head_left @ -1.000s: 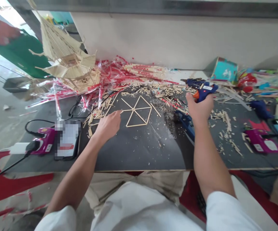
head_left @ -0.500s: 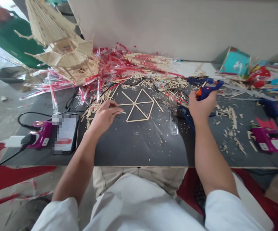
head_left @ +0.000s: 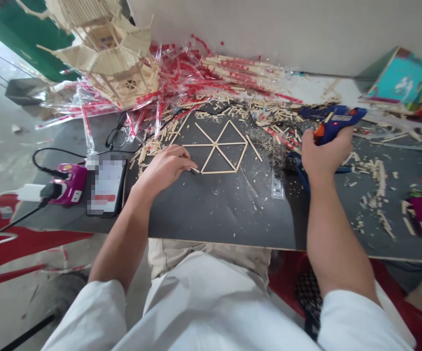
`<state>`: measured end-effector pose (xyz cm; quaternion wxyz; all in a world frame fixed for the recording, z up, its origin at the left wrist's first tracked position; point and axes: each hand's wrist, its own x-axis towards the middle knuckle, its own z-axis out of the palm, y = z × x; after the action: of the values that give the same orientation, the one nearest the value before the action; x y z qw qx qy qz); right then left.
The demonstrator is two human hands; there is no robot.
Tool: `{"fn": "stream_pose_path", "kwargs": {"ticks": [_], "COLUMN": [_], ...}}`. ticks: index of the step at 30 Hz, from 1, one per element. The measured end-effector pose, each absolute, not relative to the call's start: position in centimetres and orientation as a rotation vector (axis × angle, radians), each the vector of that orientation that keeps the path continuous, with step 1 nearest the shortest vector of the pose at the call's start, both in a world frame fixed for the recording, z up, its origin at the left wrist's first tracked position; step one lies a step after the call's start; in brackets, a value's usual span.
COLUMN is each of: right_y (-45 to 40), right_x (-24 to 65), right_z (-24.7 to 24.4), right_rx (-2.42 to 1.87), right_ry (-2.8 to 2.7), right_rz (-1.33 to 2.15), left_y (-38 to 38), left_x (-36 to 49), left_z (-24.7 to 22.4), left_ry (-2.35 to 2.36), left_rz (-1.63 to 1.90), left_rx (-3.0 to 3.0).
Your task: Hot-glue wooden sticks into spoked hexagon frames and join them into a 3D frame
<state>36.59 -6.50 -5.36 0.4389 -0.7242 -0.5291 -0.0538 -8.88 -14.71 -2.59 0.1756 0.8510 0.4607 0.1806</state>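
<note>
Near edge: I see the table edge (head_left: 229, 241) run across just before the person's body, below both forearms.
Room in the middle: between this edge and the stick frame (head_left: 215, 145), the dark tabletop (head_left: 211, 214) carries only small crumbs.
Limits at the sides: the phone (head_left: 108, 187) lies left of the left forearm; the clear ruler (head_left: 278, 185) and a blue tool (head_left: 298, 173) lie between the frame and the right arm.
Limit at the back: cut sticks (head_left: 255, 105) and red-and-clear wrappers (head_left: 182, 70) are spread behind the frame.
Left hand (head_left: 167, 168): its fingers are pinched on a short stick (head_left: 195, 170), beside the frame's lower left corner; I cannot tell if they touch.
Right hand (head_left: 326, 151): it is closed around the blue glue gun (head_left: 342, 122), raised to the right, well apart from the frame.
Frame's look: six pale spokes meet in one centre; three outer sticks close triangles on the right and bottom, and the upper left spokes end free.
</note>
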Motion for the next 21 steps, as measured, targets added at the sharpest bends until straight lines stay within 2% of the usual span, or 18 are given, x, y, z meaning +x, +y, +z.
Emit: {"fn": "stream_pose_path", "kwargs": {"ticks": [7, 14, 21], "right_y": [-7.9, -9.2, -8.8], "right_x": [33.7, 30.4, 30.8], "right_z": [-4.3, -4.4, -5.2], "right_rx": [-1.641, -1.712, -1.699], "right_ry": [-1.43, -1.624, -1.604], "right_rz": [-0.138, 0.028, 0.008], "left_y": [-15.1, -14.8, -14.6], "left_x": [-8.5, -9.2, -9.2], "left_z": [-1.0, -1.6, -3.0], "left_ry": [1.35, 1.324, 1.247], "left_rz": [0.697, 0.611, 0.601], "left_rx": [2.39, 2.415, 2.473]}}
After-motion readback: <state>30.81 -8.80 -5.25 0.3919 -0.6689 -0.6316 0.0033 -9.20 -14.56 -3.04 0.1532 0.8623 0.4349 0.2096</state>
